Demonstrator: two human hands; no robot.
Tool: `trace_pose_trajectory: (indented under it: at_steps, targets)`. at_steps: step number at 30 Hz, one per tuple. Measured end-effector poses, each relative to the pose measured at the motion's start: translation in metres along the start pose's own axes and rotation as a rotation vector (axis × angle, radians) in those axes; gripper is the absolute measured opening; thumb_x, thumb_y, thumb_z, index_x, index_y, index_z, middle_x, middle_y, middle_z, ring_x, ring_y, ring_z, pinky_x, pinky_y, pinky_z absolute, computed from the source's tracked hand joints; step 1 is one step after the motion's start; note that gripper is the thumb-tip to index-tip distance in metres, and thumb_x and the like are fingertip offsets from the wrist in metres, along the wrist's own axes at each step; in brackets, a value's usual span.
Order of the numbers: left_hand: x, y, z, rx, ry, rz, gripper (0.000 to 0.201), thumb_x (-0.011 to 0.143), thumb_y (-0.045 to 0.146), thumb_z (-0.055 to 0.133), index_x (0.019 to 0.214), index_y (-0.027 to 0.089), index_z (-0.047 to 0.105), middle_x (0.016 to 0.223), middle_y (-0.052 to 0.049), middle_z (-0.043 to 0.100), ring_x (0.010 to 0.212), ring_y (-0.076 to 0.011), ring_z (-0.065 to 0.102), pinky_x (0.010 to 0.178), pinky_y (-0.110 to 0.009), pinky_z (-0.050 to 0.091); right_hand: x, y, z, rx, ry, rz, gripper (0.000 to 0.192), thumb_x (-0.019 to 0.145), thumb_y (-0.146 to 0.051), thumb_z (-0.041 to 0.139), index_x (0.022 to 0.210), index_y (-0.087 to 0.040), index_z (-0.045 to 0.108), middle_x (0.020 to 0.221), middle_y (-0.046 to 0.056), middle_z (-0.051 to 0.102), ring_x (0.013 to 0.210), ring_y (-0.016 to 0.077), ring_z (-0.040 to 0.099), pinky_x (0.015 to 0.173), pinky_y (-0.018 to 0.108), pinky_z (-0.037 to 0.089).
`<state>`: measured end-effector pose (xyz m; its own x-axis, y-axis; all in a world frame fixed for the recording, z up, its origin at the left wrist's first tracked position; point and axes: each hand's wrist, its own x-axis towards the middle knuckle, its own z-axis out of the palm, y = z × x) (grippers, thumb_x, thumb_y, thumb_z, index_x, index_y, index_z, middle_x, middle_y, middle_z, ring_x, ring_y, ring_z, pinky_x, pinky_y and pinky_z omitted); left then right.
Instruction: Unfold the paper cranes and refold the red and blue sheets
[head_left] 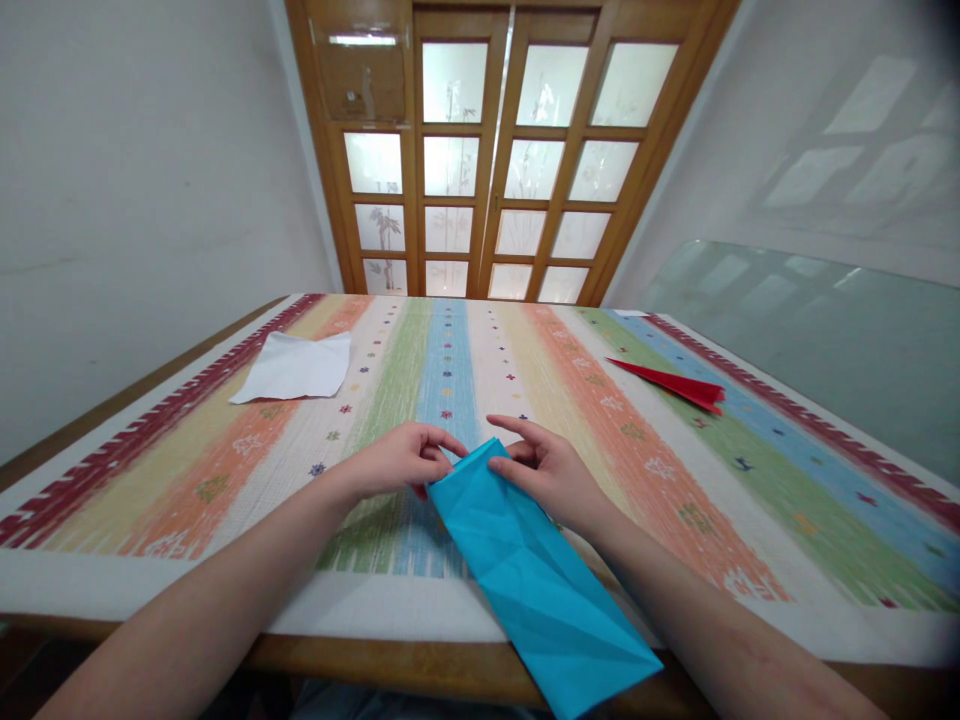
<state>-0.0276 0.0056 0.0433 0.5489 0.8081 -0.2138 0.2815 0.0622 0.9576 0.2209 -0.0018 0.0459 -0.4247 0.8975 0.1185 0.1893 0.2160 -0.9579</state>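
A creased sheet of blue paper (536, 580), folded into a long strip, slants from the middle of the table toward my body, its near end reaching past the table edge. At its far end my right hand (551, 470) grips it, thumb on top and fingers behind, with the index finger stretched out. My left hand (409, 460) is at the far left corner of the same paper, its thumb and fingers closed on the folded edge. The fingertips behind the paper are partly hidden.
A white sheet of paper (296, 367) lies at the left on the striped tablecloth (360, 400). To the right rests a folded red paper dart (675, 385). Wooden doors with glass panes (487, 150) stand beyond the table, and a pale glass panel (810, 320) leans along the right wall.
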Motion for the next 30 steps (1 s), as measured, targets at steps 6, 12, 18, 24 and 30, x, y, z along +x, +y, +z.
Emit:
trace_pose_trajectory:
  at_steps: [6, 12, 18, 24, 30]
  targets:
    - [-0.001, -0.002, -0.010, -0.020, -0.041, -0.053, 0.033, 0.080, 0.028, 0.069, 0.111, 0.018, 0.064, 0.082, -0.003, 0.072, 0.064, -0.0143, 0.066, 0.055, -0.023, 0.052, 0.003, 0.001, -0.006, -0.031, 0.034, 0.003, 0.058, 0.085, -0.036, 0.072, 0.139, -0.019, 0.058, 0.063, -0.006, 0.056, 0.055, 0.0108, 0.047, 0.051, 0.023, 0.036]
    - [0.001, -0.006, -0.009, -0.047, -0.035, 0.130, 0.015, 0.080, 0.025, 0.071, 0.092, 0.016, 0.067, 0.092, -0.005, 0.071, 0.076, -0.0144, 0.065, 0.067, -0.025, 0.053, 0.002, 0.001, -0.004, -0.035, 0.003, 0.008, 0.057, 0.086, -0.035, 0.071, 0.138, -0.018, 0.058, 0.065, -0.005, 0.056, 0.056, 0.0112, 0.047, 0.050, 0.023, 0.035]
    - [-0.004, 0.006, -0.003, 0.176, -0.058, 0.108, 0.030, 0.093, 0.041, 0.059, 0.103, 0.018, 0.075, 0.085, -0.003, 0.070, 0.071, -0.0149, 0.060, 0.064, -0.025, 0.045, -0.001, 0.002, -0.001, -0.100, -0.015, -0.032, 0.051, 0.089, -0.030, 0.068, 0.139, -0.022, 0.058, 0.064, -0.006, 0.053, 0.056, 0.0109, 0.045, 0.052, 0.023, 0.035]
    - [-0.003, 0.010, 0.011, 0.226, 0.098, 0.137, 0.029, 0.086, 0.043, 0.066, 0.089, 0.017, 0.076, 0.087, -0.004, 0.074, 0.078, -0.0179, 0.062, 0.070, -0.026, 0.044, -0.003, 0.001, 0.004, -0.157, -0.025, -0.084, 0.049, 0.089, -0.026, 0.066, 0.137, -0.022, 0.059, 0.060, -0.008, 0.045, 0.054, 0.0101, 0.040, 0.053, 0.024, 0.033]
    - [0.001, 0.004, 0.015, 0.167, 0.173, 0.125, 0.024, 0.081, 0.039, 0.071, 0.085, 0.016, 0.074, 0.081, -0.004, 0.072, 0.072, -0.0163, 0.060, 0.065, -0.025, 0.043, -0.003, -0.001, 0.005, -0.142, -0.033, -0.072, 0.050, 0.089, -0.026, 0.066, 0.139, -0.022, 0.058, 0.059, -0.009, 0.044, 0.054, 0.0103, 0.038, 0.052, 0.024, 0.032]
